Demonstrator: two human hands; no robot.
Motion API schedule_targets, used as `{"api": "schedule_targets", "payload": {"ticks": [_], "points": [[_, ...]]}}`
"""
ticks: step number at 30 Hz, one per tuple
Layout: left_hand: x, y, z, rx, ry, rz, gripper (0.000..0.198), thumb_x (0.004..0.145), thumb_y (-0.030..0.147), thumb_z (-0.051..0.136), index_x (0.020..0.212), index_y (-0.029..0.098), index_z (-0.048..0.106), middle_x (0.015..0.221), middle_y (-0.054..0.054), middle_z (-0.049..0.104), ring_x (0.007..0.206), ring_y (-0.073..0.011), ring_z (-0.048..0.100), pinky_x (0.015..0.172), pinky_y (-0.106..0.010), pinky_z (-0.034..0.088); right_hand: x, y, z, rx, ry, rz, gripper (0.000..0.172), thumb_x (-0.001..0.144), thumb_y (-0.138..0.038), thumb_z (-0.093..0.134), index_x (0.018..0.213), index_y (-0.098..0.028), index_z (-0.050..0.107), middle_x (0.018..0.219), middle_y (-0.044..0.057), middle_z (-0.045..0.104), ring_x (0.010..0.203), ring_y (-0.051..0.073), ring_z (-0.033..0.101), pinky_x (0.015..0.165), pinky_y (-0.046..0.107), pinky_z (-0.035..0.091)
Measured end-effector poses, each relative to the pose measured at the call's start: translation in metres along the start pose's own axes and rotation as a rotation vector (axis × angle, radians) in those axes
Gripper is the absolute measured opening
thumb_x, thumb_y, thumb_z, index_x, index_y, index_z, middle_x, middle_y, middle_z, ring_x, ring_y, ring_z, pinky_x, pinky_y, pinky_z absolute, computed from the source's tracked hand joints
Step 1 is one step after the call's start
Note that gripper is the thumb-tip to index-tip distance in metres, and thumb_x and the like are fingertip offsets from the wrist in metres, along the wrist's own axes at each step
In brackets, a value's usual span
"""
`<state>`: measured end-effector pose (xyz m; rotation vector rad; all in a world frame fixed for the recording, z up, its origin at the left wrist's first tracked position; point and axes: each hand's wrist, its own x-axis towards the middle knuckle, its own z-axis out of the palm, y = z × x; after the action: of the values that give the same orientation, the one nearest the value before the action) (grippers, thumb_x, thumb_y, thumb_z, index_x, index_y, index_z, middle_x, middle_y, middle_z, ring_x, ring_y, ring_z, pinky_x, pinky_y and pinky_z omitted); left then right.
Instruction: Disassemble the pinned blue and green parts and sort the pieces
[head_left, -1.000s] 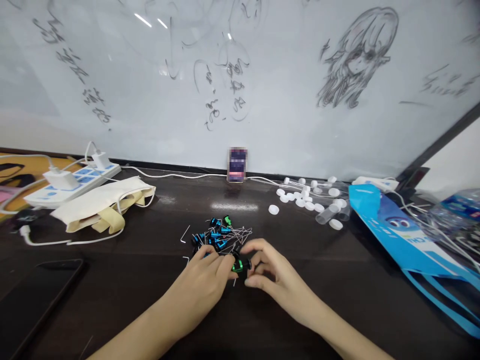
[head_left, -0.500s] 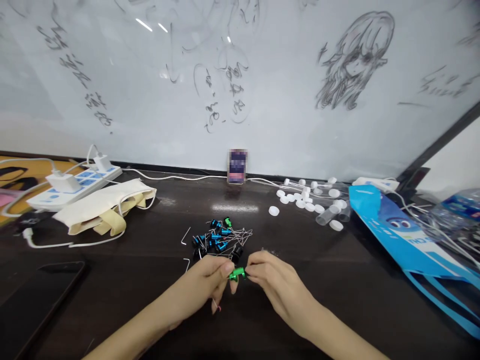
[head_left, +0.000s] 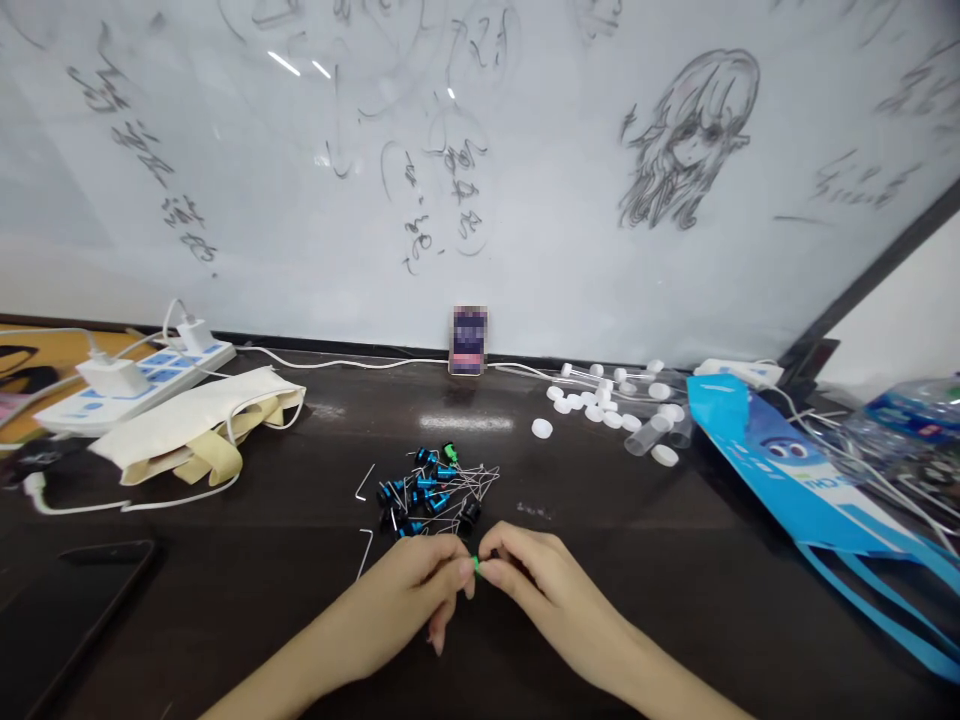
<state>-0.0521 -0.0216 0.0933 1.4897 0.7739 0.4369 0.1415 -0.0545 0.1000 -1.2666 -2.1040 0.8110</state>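
- The left hand (head_left: pixel 412 582) is closed in a pinch, thumb and index finger nearly together on the left side of a small green piece (head_left: pixel 475 565); its lower fingers hang loosely curled.
- The right hand (head_left: pixel 544 575) meets it from the other side, its thumb and fingertips closed on the right end of the same piece; the 2 hands almost touch.
- The green piece sits between the fingertips, mostly hidden by them, just in front of the pile on the dark table (head_left: pixel 300 540).
- That pile (head_left: pixel 426 484) mixes blue and black cylinders with thin metal wires or rods; how many is hard to tell.
- A second green part (head_left: pixel 450 453) lies at the far edge of the heap, and a black part (head_left: pixel 470 513) at its near right, close to the right hand.
- 2 bent metal keys (head_left: pixel 365 550) lie left of the heap, apart from each other.
- Farther back, 1 phone (head_left: pixel 468 345) stands upright by the whiteboard (head_left: pixel 337 270).
- To the right are white caps (head_left: pixel 541 429), clear tubes (head_left: pixel 645 438) and a blue bag (head_left: pixel 787 470).
- To the left lie a power strip (head_left: pixel 82 408), a cream cloth bag (head_left: pixel 180 415) and a dark phone (head_left: pixel 75 610).
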Motion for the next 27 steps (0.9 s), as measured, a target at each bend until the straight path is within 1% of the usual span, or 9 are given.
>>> {"api": "schedule_targets", "payload": {"ticks": [5,8,11,13,15,17,20,24,27], "points": [[-0.005,0.010,-0.004,-0.307,-0.180,-0.169,0.038,0.089,0.043,0.039,0.069,0.014,0.052,0.043,0.002,0.052,0.040,-0.0102,0.047,0.052,-0.023,0.036,-0.003,-0.002,-0.006,-0.423,0.016,-0.414,0.020,0.095,-0.016,0.039,0.098,-0.020,0.059,0.093,0.009,0.063,0.081,0.019,0.054,0.071,0.033,0.043],[-0.005,0.008,-0.004,-0.454,-0.280,-0.250,0.037,0.084,0.044,0.044,0.064,0.014,0.052,0.039,0.003,0.045,0.033,-0.0106,0.038,0.041,-0.023,0.034,-0.006,-0.001,-0.008,-0.529,0.015,-0.496,0.026,0.095,-0.012,0.037,0.097,-0.020,0.062,0.090,0.009,0.066,0.077,0.019,0.056,0.070,0.034,0.045],[-0.002,0.006,-0.004,-0.430,-0.197,-0.215,0.035,0.082,0.044,0.046,0.066,0.014,0.054,0.035,0.007,0.034,0.031,-0.0084,0.027,0.037,-0.021,0.027,-0.006,-0.001,-0.011,-0.414,0.037,-0.444,0.021,0.092,-0.024,0.051,0.113,-0.022,0.055,0.110,0.011,0.063,0.093,0.022,0.058,0.082,0.037,0.046],[-0.001,0.005,-0.004,-0.353,-0.094,-0.169,0.036,0.082,0.046,0.047,0.068,0.014,0.055,0.036,0.009,0.029,0.033,-0.0067,0.021,0.038,-0.020,0.022,-0.005,-0.001,-0.012,-0.236,0.069,-0.301,0.055,0.080,-0.044,0.066,0.126,-0.023,0.044,0.120,0.012,0.058,0.099,0.023,0.057,0.084,0.036,0.047],[0.000,0.005,-0.003,-0.245,-0.032,-0.138,0.040,0.083,0.050,0.046,0.069,0.014,0.055,0.037,0.009,0.031,0.034,-0.0062,0.022,0.041,-0.021,0.020,-0.003,0.001,-0.009,-0.021,0.057,-0.125,0.056,0.082,-0.055,0.058,0.124,-0.021,0.045,0.105,0.008,0.063,0.087,0.019,0.061,0.075,0.030,0.050],[0.000,0.005,0.000,-0.138,-0.017,-0.120,0.044,0.083,0.054,0.043,0.070,0.014,0.055,0.037,0.008,0.035,0.034,-0.0062,0.026,0.043,-0.021,0.021,-0.002,0.002,-0.005,0.122,-0.020,-0.005,0.037,0.095,-0.048,0.036,0.105,-0.019,0.056,0.075,0.001,0.063,0.064,0.013,0.059,0.060,0.024,0.047],[0.000,0.004,0.003,-0.080,-0.016,-0.139,0.046,0.082,0.057,0.042,0.070,0.014,0.054,0.038,0.008,0.037,0.035,-0.0061,0.029,0.046,-0.022,0.022,0.000,0.000,-0.001,0.125,-0.107,0.073,0.036,0.100,-0.038,0.030,0.083,-0.018,0.056,0.057,-0.004,0.055,0.050,0.009,0.052,0.051,0.020,0.040],[-0.001,0.004,-0.002,-0.223,-0.043,-0.223,0.040,0.076,0.053,0.047,0.065,0.014,0.052,0.038,0.006,0.039,0.036,-0.0061,0.025,0.045,-0.023,0.016,-0.003,-0.004,-0.003,-0.126,-0.019,-0.112,0.009,0.094,-0.023,0.047,0.093,-0.019,0.055,0.081,0.001,0.061,0.072,0.013,0.056,0.066,0.023,0.044],[0.000,0.002,-0.011,-0.368,-0.114,-0.237,0.033,0.076,0.042,0.048,0.061,0.013,0.054,0.033,0.008,0.031,0.034,-0.0053,0.018,0.045,-0.023,0.019,-0.005,0.001,-0.006,-0.373,0.057,-0.386,0.015,0.095,-0.015,0.040,0.092,-0.018,0.055,0.095,0.007,0.061,0.083,0.017,0.055,0.074,0.029,0.044]]}}
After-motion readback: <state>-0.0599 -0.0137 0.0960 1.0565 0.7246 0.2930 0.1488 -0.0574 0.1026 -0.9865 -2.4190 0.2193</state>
